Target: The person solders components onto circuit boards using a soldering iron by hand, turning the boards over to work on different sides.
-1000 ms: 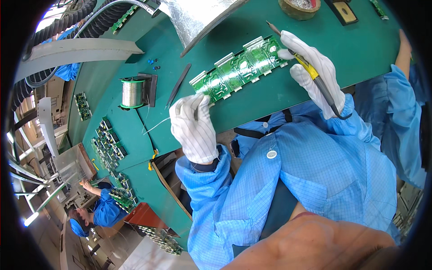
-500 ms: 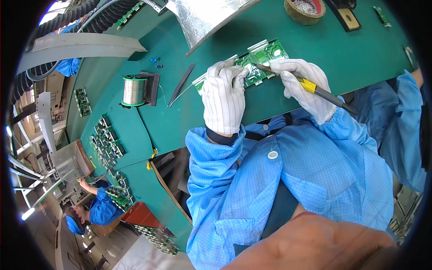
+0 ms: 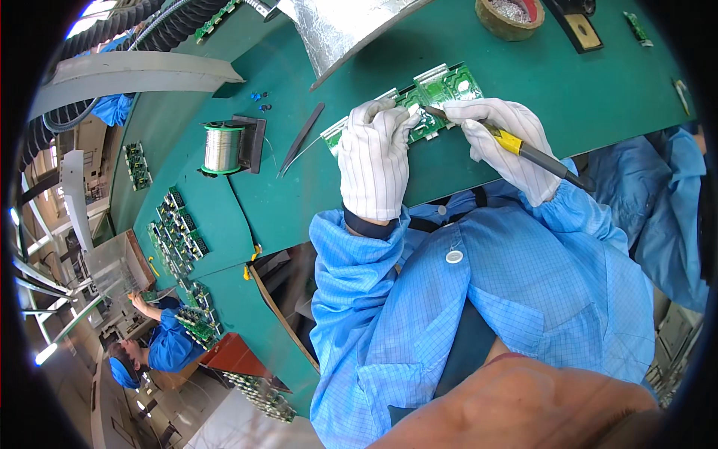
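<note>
From the head camera, looking down over the blue smock, both gloved hands are up at the far edge of the green bench (image 3: 523, 67); the left hand (image 3: 374, 161), in a white striped glove, lies palm down with its fingers curled over the near left end of the green circuit board (image 3: 441, 90), pressing it to the bench; whether it also pinches the thin solder wire (image 3: 299, 153) that runs out from under it toward the left, I cannot tell; the right hand (image 3: 508, 146), gloved the same way, is closed around the yellow-and-black handle of a soldering iron (image 3: 523, 150), held like a pen, its metal tip resting on the board just beside the left fingers; the board lies flat and slanted, well up the bench, between the two hands and a crinkled silver foil hood (image 3: 336, 30) behind it.

To the left of the hands a pair of dark tweezers (image 3: 301, 138) lies on the bench, and further left a spool of solder wire (image 3: 222, 148) sits on a black stand; rows of more green boards (image 3: 176, 232) line the bench's left edge; a roll of brown tape (image 3: 511, 15) sits at the top; low at the left another person in a blue smock and cap (image 3: 161, 344) works at a separate station.
</note>
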A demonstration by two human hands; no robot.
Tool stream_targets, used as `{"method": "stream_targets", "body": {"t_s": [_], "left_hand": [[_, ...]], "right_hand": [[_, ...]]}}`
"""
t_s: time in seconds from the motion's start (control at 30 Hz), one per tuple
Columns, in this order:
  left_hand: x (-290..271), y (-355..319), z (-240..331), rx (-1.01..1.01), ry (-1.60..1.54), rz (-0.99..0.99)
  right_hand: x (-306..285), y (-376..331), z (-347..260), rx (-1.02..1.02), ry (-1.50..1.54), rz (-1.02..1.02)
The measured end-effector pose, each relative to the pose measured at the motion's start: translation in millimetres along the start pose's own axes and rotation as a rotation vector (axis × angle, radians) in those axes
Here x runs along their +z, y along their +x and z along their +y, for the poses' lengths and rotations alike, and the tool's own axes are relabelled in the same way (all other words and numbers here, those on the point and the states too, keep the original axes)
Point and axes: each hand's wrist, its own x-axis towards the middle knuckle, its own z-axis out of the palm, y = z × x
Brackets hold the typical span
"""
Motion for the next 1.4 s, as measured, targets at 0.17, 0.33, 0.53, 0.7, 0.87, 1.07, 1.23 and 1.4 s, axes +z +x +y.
{"method": "stream_targets", "body": {"t_s": [0.17, 0.33, 0.53, 0.7, 0.87, 1.07, 1.23, 1.4], "left_hand": [[-2.0, 0.9, 2.6, -0.007, 0.013, -0.004], [-13.7, -3.3, 4.9, 0.003, -0.065, 0.101], [-32.6, -21.2, -0.7, -0.028, 0.029, 0.278], [-47.0, -53.1, -26.5, -0.18, 0.062, 0.318], [-50.2, -67.8, -36.6, -0.312, 0.046, 0.301], [-53.8, -69.7, -42.8, -0.339, 0.058, 0.303], [-62.8, -66.6, -51.2, -0.32, 0.238, 0.32], [-78.3, -71.5, -63.1, -0.401, 0.376, 0.247]], "right_hand": [[-1.4, 0.9, -1.9, -0.053, -0.004, -0.017], [-2.4, -4.9, 0.2, 0.228, 0.313, 0.024], [-4.5, -4.4, 5.2, 0.184, 0.465, 0.109], [-34.4, 8.1, 5.4, 0.12, 0.205, 0.388], [-64.4, 18.0, 44.7, 0.155, -0.004, 0.35], [-59.9, 17.7, 38.5, 0.097, -0.191, 0.121], [-40.7, 1.6, 23.7, 0.154, 0.067, 0.133], [-30.2, -12.9, 5.2, 0.047, 0.062, 0.085]]}}
